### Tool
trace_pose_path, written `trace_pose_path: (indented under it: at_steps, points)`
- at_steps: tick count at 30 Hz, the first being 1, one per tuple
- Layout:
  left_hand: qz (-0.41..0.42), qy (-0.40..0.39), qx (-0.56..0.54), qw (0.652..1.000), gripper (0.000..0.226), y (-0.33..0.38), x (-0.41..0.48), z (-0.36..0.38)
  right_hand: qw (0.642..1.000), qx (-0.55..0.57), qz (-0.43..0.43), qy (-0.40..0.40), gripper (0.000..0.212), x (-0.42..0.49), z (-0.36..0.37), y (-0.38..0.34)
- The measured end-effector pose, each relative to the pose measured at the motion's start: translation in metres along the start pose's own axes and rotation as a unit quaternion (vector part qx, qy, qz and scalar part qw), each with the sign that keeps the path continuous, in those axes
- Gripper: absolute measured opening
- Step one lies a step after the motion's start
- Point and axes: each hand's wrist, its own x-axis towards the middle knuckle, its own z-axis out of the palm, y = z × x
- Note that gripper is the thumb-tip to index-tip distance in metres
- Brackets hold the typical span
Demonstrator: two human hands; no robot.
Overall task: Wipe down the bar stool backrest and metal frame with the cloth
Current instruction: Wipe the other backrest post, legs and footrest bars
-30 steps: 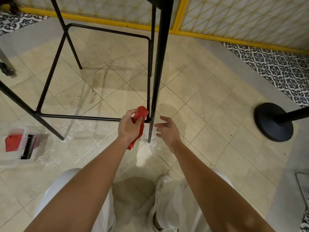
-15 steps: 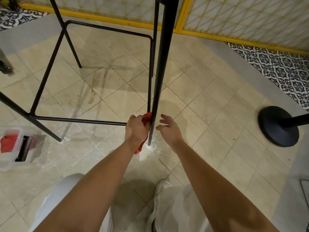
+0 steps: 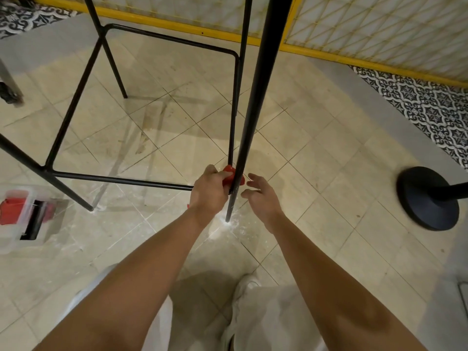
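One crumpled cloth (image 3: 228, 170), round metal leg (image 3: 250, 122)

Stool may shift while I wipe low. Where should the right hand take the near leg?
Wrap the near leg just above the cloth, coming from its right, where the open right hand hovers. The tube is slim and bare there; the left hand holds the cloth at its left.

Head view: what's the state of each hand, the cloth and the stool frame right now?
left hand, grips the red cloth against the near stool leg.
right hand, open, holding nothing, beside that leg.
red cloth, bunched around the leg at the footrest joint.
stool frame, standing on the tiled floor.
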Motion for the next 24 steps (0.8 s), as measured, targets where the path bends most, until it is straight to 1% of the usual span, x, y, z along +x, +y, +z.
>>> trace_pose_path:
  at_steps: [2,5,7,11,13,15,17,19,20,24]
  points:
    - [0.016,-0.016,0.022,0.999,0.024,-0.002,0.007,-0.002,1.000,-0.011,-0.013,0.000,0.053,0.003,0.003,-0.001]
    - [-0.021,-0.005,0.025,0.999,0.026,-0.002,0.023,-0.002,1.000,-0.017,-0.012,0.008,0.046,0.007,0.006,-0.001]
    - [-0.030,-0.006,0.055,0.998,0.025,0.002,0.034,-0.005,1.000,-0.009,-0.005,0.014,0.043,0.010,0.006,0.000]
    - [-0.041,0.004,0.089,0.995,0.034,-0.002,0.047,-0.013,1.000,-0.003,-0.001,0.014,0.042,0.015,0.010,0.002]
    - [-0.016,-0.017,0.091,0.996,0.038,-0.009,0.041,-0.009,1.000,0.001,0.002,0.016,0.042,0.018,0.011,0.002]
    - [0.007,-0.034,0.065,0.997,0.039,-0.016,0.030,-0.006,1.000,0.012,0.005,0.019,0.041,0.020,0.012,0.001]
    - [0.041,-0.028,0.025,0.998,0.038,-0.022,0.018,-0.006,1.000,0.020,0.004,0.022,0.041,0.020,0.013,0.002]
    - [0.083,-0.020,0.030,0.996,0.036,-0.021,0.010,-0.006,1.000,0.022,0.003,0.022,0.042,0.018,0.013,0.003]
    - [0.087,-0.011,0.035,0.996,0.035,-0.019,0.006,-0.005,0.999,0.023,0.004,0.022,0.042,0.016,0.013,0.004]
    - [0.018,0.047,0.014,0.999,0.031,-0.005,-0.017,0.003,0.999,0.029,0.012,0.023,0.042,0.007,0.012,0.009]
